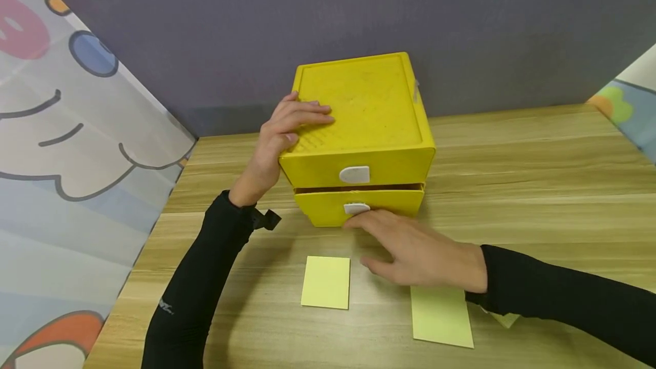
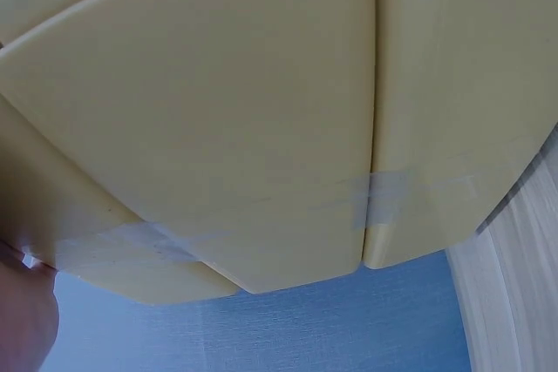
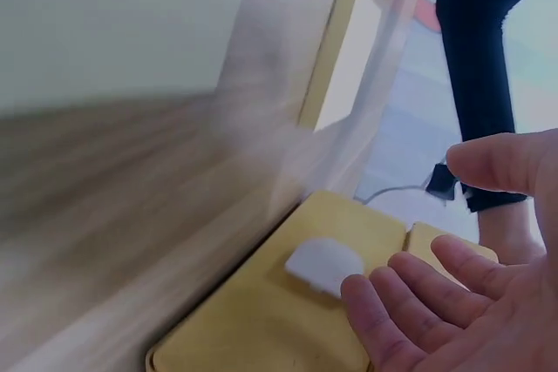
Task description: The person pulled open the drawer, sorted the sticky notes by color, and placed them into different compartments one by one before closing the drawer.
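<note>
A yellow two-drawer box (image 1: 364, 101) stands on the wooden table; its side fills most of the left wrist view. My left hand (image 1: 287, 130) rests on the box's top left edge, fingers extended over the top. The lower drawer (image 1: 318, 206) is slightly ajar, with a dark gap along its upper edge. At its white handle (image 1: 356, 208) are the fingertips of my right hand (image 1: 410, 249), fingers fairly straight and thumb spread apart. In the right wrist view those fingers come close to the handle (image 3: 324, 266); contact is unclear. The upper drawer (image 1: 312, 172) is closed.
A pale yellow pad of notes (image 1: 326, 282) lies in front of the box. A second pad (image 1: 442, 319) lies partly under my right wrist, and a corner of another (image 1: 507, 320) shows by the sleeve. Behind the box rises a grey wall (image 1: 348, 10).
</note>
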`<action>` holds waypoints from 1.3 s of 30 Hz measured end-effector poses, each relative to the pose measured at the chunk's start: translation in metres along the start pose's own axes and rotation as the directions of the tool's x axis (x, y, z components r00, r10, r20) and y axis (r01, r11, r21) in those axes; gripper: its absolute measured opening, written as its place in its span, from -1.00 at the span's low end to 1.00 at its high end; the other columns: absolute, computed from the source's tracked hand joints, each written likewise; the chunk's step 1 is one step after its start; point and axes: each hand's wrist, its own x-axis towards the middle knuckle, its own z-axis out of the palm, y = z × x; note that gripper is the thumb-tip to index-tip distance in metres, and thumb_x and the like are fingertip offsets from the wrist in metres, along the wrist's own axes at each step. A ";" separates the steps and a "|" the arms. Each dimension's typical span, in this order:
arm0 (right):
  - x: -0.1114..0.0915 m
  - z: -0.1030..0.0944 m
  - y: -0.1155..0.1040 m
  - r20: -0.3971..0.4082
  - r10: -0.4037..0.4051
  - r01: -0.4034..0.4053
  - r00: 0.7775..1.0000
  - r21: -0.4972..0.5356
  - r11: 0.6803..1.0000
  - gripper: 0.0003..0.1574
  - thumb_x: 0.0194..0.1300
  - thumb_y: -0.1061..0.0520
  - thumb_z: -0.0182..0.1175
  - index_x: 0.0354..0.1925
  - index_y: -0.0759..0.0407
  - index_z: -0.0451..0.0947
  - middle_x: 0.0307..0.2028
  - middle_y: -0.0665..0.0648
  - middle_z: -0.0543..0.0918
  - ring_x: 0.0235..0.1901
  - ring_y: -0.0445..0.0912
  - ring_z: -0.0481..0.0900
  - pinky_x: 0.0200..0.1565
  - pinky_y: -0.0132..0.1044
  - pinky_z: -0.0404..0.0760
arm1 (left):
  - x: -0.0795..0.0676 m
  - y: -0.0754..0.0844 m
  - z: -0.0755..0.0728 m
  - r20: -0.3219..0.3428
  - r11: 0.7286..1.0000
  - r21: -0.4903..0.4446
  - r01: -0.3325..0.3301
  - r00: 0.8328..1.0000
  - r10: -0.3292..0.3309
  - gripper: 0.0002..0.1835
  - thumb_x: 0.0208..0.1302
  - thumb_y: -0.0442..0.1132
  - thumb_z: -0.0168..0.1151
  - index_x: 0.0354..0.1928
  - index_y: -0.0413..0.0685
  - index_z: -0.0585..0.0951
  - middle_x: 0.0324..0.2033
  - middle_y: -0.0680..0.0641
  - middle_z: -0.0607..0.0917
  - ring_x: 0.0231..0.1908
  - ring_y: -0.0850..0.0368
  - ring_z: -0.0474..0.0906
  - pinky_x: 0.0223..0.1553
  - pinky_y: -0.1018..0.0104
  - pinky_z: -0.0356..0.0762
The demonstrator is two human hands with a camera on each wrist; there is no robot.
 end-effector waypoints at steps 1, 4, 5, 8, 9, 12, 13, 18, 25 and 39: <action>0.002 0.000 0.002 -0.006 0.004 -0.004 1.000 -0.008 1.000 -0.35 0.33 0.01 0.28 0.34 0.06 0.42 0.31 0.00 0.56 0.28 -0.11 0.55 0.28 -0.10 0.61 | 0.000 0.000 0.000 0.000 1.000 0.002 -0.001 1.000 0.001 -0.38 0.32 -0.27 -0.37 0.04 -0.31 0.71 0.09 -0.32 0.72 0.29 -0.10 0.49 0.64 0.03 -0.05; 0.005 -0.001 0.006 -0.010 0.018 -0.018 1.000 -0.030 0.999 -0.35 0.32 0.01 0.28 0.33 0.07 0.43 0.32 0.02 0.56 0.28 -0.09 0.56 0.28 -0.09 0.61 | 0.000 0.000 0.001 0.003 1.000 0.003 -0.002 1.000 0.002 -0.38 0.32 -0.27 -0.38 0.04 -0.31 0.72 0.09 -0.32 0.72 0.29 -0.11 0.49 0.65 0.03 -0.05; 0.006 -0.001 0.006 -0.007 0.023 -0.023 1.000 -0.035 0.999 -0.35 0.32 0.00 0.28 0.33 0.07 0.43 0.32 0.02 0.56 0.28 -0.09 0.56 0.28 -0.09 0.61 | 0.000 0.000 0.001 0.003 1.000 0.004 -0.003 1.000 0.003 -0.38 0.32 -0.27 -0.38 0.04 -0.31 0.72 0.09 -0.32 0.72 0.29 -0.12 0.49 0.64 0.03 -0.05; 0.007 -0.001 0.007 0.002 0.038 -0.038 0.999 -0.036 0.999 -0.35 0.32 -0.03 0.28 0.33 0.05 0.43 0.33 0.00 0.55 0.29 -0.10 0.55 0.30 -0.11 0.60 | 0.001 0.000 0.000 0.002 1.000 0.005 -0.004 1.000 0.004 -0.38 0.31 -0.27 -0.38 0.03 -0.31 0.72 0.09 -0.32 0.72 0.29 -0.12 0.50 0.64 0.03 -0.04; 0.007 -0.001 0.007 0.000 0.033 -0.033 0.999 -0.041 0.999 -0.34 0.32 -0.03 0.28 0.34 0.05 0.43 0.33 0.01 0.55 0.29 -0.09 0.55 0.30 -0.10 0.60 | 0.001 0.000 0.000 0.001 1.000 0.006 -0.004 1.000 0.004 -0.38 0.32 -0.27 -0.38 0.03 -0.31 0.72 0.08 -0.32 0.72 0.29 -0.12 0.50 0.64 0.03 -0.04; 0.007 0.001 0.007 -0.010 0.017 -0.018 1.000 -0.072 0.997 -0.36 0.32 -0.01 0.27 0.32 0.06 0.45 0.33 0.03 0.56 0.30 -0.06 0.55 0.30 -0.07 0.60 | 0.001 0.001 0.000 -0.004 1.000 0.005 -0.003 1.000 0.003 -0.38 0.31 -0.28 -0.37 0.03 -0.31 0.72 0.07 -0.32 0.72 0.29 -0.09 0.50 0.64 0.04 -0.03; 0.007 0.002 0.007 -0.015 0.010 -0.012 1.000 -0.091 0.996 -0.38 0.32 -0.01 0.27 0.31 0.06 0.46 0.32 0.05 0.56 0.30 -0.04 0.55 0.30 -0.05 0.60 | 0.001 0.001 0.000 -0.004 1.000 0.005 -0.004 1.000 0.004 -0.38 0.31 -0.28 -0.37 0.03 -0.31 0.72 0.07 -0.32 0.72 0.29 -0.09 0.50 0.64 0.04 -0.03; 0.005 0.004 0.004 -0.047 -0.013 0.005 0.999 -0.179 0.984 -0.45 0.34 -0.02 0.26 0.25 0.06 0.53 0.24 0.11 0.64 0.23 0.02 0.62 0.26 -0.01 0.63 | 0.001 0.001 0.000 -0.003 1.000 0.005 -0.001 1.000 0.001 -0.38 0.28 -0.30 -0.38 0.03 -0.31 0.72 0.07 -0.33 0.73 0.29 -0.10 0.50 0.64 0.04 -0.02; 0.005 0.009 0.001 -0.084 -0.012 -0.005 0.996 -0.204 0.979 -0.52 0.34 -0.02 0.26 0.20 0.04 0.56 0.17 0.08 0.69 0.17 0.01 0.64 0.24 -0.02 0.64 | 0.000 0.000 0.000 -0.007 1.000 0.012 0.002 1.000 -0.002 -0.37 0.28 -0.30 -0.39 0.03 -0.30 0.72 0.08 -0.31 0.73 0.29 -0.09 0.50 0.63 0.08 -0.01; -0.005 0.015 -0.014 -0.069 -0.112 0.089 0.991 -0.276 0.957 -0.70 0.35 -0.03 0.22 0.01 -0.01 0.64 0.12 0.11 0.72 0.12 0.00 0.66 0.17 -0.08 0.67 | 0.001 -0.001 0.000 -0.006 1.000 0.015 -0.001 1.000 0.001 -0.36 0.28 -0.28 -0.39 0.03 -0.30 0.72 0.08 -0.32 0.72 0.29 -0.08 0.50 0.63 0.08 0.00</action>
